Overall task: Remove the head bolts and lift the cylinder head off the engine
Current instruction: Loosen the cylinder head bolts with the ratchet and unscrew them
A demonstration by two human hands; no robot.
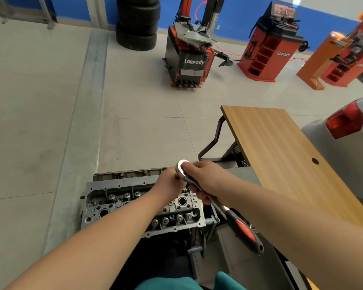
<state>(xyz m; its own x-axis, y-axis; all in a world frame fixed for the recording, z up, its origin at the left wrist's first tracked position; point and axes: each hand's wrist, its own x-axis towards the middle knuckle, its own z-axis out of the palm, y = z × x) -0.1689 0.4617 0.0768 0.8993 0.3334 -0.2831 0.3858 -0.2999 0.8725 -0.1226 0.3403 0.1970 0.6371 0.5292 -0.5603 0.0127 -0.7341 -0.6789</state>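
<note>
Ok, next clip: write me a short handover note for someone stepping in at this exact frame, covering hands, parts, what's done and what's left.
Right hand grips the ratchet wrench high on its shaft near the ratchet head, thumb on the head; the red-and-black handle hangs free below.
Left hand holds the extension under the ratchet head, steadying it over the far side of the cylinder head.
The cylinder head sits on the engine, not lifted. How many bolts are out cannot be told.
Left: finish loosening the bolts, pull them, lift the head. The wooden table to the right could take parts.
</note>
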